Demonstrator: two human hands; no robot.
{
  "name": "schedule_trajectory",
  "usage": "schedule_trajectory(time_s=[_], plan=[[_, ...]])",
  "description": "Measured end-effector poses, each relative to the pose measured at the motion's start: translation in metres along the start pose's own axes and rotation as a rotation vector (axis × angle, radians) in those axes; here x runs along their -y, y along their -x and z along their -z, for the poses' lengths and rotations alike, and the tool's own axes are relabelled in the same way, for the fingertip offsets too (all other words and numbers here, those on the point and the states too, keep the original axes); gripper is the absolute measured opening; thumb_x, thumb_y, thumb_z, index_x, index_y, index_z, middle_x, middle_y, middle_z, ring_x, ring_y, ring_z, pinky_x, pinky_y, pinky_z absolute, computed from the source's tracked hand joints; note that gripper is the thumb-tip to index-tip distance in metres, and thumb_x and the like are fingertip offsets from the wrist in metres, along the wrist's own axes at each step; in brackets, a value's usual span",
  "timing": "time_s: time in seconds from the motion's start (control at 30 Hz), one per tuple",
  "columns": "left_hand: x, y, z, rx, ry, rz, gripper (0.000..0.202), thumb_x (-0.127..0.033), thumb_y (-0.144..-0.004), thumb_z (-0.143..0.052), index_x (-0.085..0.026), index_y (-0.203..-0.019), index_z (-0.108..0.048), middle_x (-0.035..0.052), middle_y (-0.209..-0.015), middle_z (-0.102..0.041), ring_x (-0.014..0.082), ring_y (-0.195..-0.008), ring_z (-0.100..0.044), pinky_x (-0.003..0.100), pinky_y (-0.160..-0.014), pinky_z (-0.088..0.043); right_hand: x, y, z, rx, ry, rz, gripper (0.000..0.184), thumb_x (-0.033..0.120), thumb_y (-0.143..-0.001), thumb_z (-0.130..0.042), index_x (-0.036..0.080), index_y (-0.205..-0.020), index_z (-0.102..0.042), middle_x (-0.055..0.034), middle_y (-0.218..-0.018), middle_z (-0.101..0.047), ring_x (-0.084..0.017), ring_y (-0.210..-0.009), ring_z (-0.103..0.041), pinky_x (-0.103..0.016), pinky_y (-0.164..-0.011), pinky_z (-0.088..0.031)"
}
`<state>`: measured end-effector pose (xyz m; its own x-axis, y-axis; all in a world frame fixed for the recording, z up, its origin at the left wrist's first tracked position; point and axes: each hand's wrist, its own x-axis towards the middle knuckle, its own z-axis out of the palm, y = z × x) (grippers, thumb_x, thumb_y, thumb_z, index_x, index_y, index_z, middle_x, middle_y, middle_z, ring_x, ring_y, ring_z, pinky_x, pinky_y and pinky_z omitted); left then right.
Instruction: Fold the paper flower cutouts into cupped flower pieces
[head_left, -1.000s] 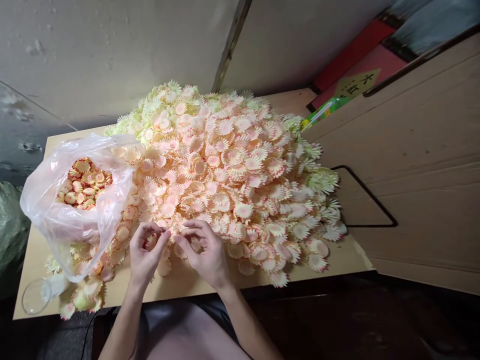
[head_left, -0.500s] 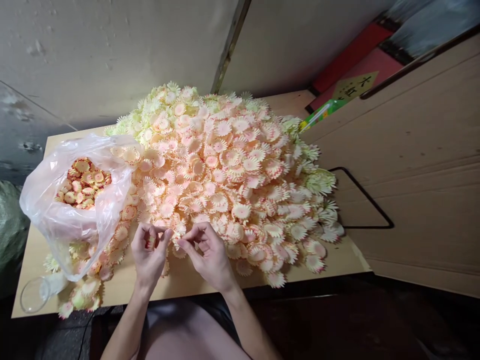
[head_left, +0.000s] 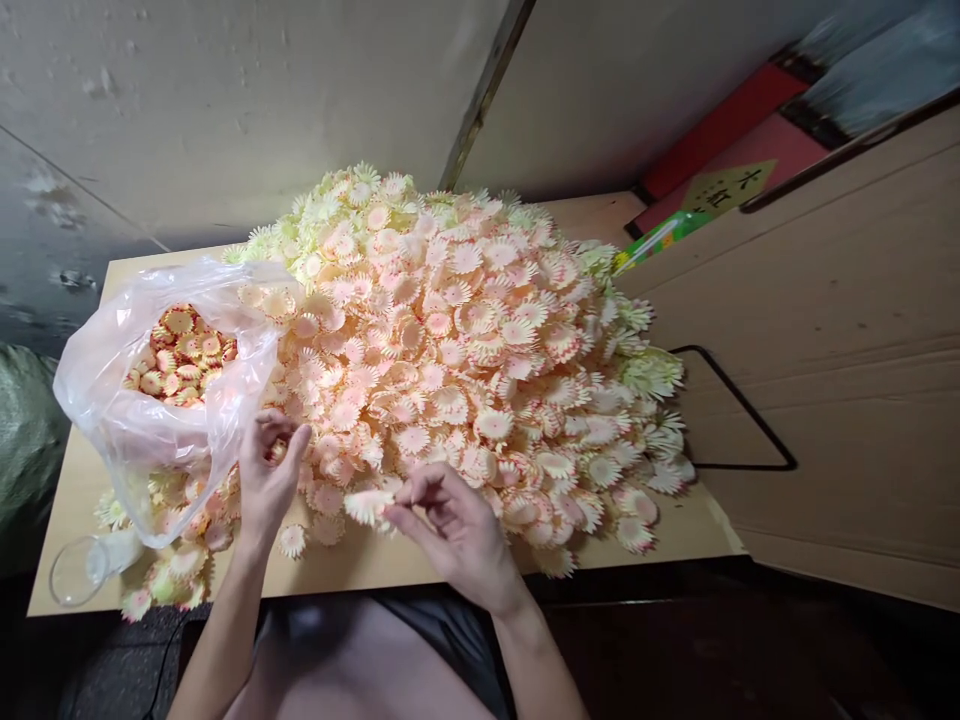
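Note:
My right hand (head_left: 457, 535) pinches the edge of a pale artificial flower petal disc (head_left: 366, 506) with pink tips, held over the near edge of the flower pile. My left hand (head_left: 268, 475) is curled beside the plastic bag, and a small yellow-and-red flower piece (head_left: 279, 449) shows between its fingers and palm. A big heap of cream and pink petal discs (head_left: 450, 350) spreads in front of both hands. In the clear plastic bag (head_left: 112, 340) lie several small flower centres (head_left: 184, 355), yellow with red edges.
A clear plastic cup (head_left: 79, 572) lies on its side at the table's (head_left: 360, 568) near left corner. Cardboard (head_left: 825, 400) with a black metal bar (head_left: 750, 410) stands on the right. A wall (head_left: 262, 110) closes off the back, and a green sack (head_left: 30, 460) is at far left.
My hands have moved apart: the left went left toward the bag, the right moved right and nearer to me. The petal disc now shows clearly in my right hand. The view shifted slightly.

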<state>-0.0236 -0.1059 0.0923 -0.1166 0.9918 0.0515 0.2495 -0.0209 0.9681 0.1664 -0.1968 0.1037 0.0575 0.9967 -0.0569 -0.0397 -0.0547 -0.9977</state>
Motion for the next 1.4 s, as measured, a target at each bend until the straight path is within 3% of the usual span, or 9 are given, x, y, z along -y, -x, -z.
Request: schedule_trajectory(time_s=[0.13,0.3,0.57,0.73,0.83,0.93,1.0,1.1,1.4], plan=[[-0.019,0.011,0.003,0.361,-0.088,-0.078,0.015,-0.034,-0.087,-0.067,-0.02,-0.09,-0.07,0.0046,-0.081,-0.071,0.0158,-0.072,-0.064,0.026,-0.064,-0.047,-0.001,-0.015,0.003,0.009,0.018,0.005,0.017,0.032,-0.089,-0.069,0.024,-0.09,-0.054,0.0006,-0.081,-0.061,-0.012,-0.072,-0.063,-0.02,-0.066,-0.054],[-0.025,0.018,0.0,0.522,-0.113,-0.161,0.018,-0.031,-0.09,-0.065,-0.019,-0.076,-0.068,0.0051,-0.077,-0.069,0.017,-0.072,-0.062,0.029,-0.069,-0.048,-0.002,-0.023,-0.004,0.093,0.047,-0.016,0.016,0.035,-0.092,-0.064,0.023,-0.091,-0.054,0.0014,-0.079,-0.059,-0.012,-0.069,-0.06,-0.021,-0.063,-0.051],[-0.01,0.014,0.005,0.518,-0.32,-0.344,0.02,-0.03,-0.095,-0.056,-0.022,-0.077,-0.062,0.0049,-0.077,-0.067,0.0192,-0.076,-0.058,0.032,-0.076,-0.046,-0.003,-0.014,-0.004,0.246,-0.007,-0.082,0.019,0.035,-0.094,-0.061,0.023,-0.087,-0.046,0.0028,-0.079,-0.056,-0.01,-0.069,-0.055,-0.021,-0.066,-0.049],[0.006,0.002,0.023,0.284,-0.358,-0.221,0.023,-0.033,-0.093,-0.057,-0.02,-0.075,-0.062,0.0033,-0.074,-0.064,0.0159,-0.066,-0.056,0.027,-0.063,-0.043,0.011,0.005,0.013,0.484,-0.059,-0.16,0.024,0.032,-0.089,-0.068,0.023,-0.086,-0.046,0.0023,-0.075,-0.061,-0.011,-0.068,-0.061,-0.021,-0.063,-0.05],[0.007,-0.001,0.028,0.285,-0.278,-0.124,0.024,-0.036,-0.091,-0.059,-0.019,-0.074,-0.062,0.0021,-0.073,-0.064,0.0155,-0.07,-0.06,0.026,-0.066,-0.044,0.014,-0.006,0.021,0.138,0.145,-0.049,0.012,0.034,-0.095,-0.059,0.023,-0.092,-0.054,-0.0003,-0.077,-0.065,-0.013,-0.068,-0.064,-0.022,-0.06,-0.051],[0.002,0.005,0.02,0.262,-0.21,-0.058,0.024,-0.036,-0.09,-0.061,-0.019,-0.073,-0.063,0.001,-0.071,-0.064,0.0145,-0.069,-0.059,0.024,-0.066,-0.044,0.016,-0.03,0.018,-0.242,0.399,0.165,0.026,0.035,-0.094,-0.06,0.024,-0.117,-0.055,-0.0113,-0.116,-0.068,-0.023,-0.107,-0.067,-0.034,-0.084,-0.054],[-0.003,0.01,0.012,0.25,-0.183,-0.044,0.024,-0.035,-0.09,-0.061,-0.018,-0.073,-0.063,0.0009,-0.071,-0.064,0.0142,-0.069,-0.059,0.024,-0.066,-0.045,0.017,-0.039,0.007,-0.232,0.478,0.232,0.029,0.037,-0.09,-0.067,0.024,-0.114,-0.057,-0.0109,-0.111,-0.071,-0.024,-0.101,-0.068,-0.035,-0.084,-0.054],[-0.009,0.015,0.005,0.24,-0.175,-0.073,0.022,-0.033,-0.089,-0.063,-0.018,-0.074,-0.065,0.0017,-0.073,-0.065,0.0144,-0.071,-0.06,0.024,-0.067,-0.045,0.013,-0.04,-0.015,0.006,0.367,0.123,0.036,0.034,-0.083,-0.075,0.025,-0.111,-0.055,-0.0033,-0.09,-0.075,-0.02,-0.084,-0.073,-0.029,-0.074,-0.056],[-0.012,0.019,0.001,0.284,-0.189,-0.117,0.019,-0.029,-0.09,-0.062,-0.017,-0.075,-0.065,0.0026,-0.075,-0.066,0.0137,-0.07,-0.059,0.024,-0.067,-0.044,-0.009,-0.037,-0.031,-0.042,0.076,-0.058,0.031,0.035,-0.083,-0.074,0.025,-0.098,-0.049,-0.0007,-0.08,-0.075,-0.017,-0.072,-0.072,-0.025,-0.066,-0.054]])
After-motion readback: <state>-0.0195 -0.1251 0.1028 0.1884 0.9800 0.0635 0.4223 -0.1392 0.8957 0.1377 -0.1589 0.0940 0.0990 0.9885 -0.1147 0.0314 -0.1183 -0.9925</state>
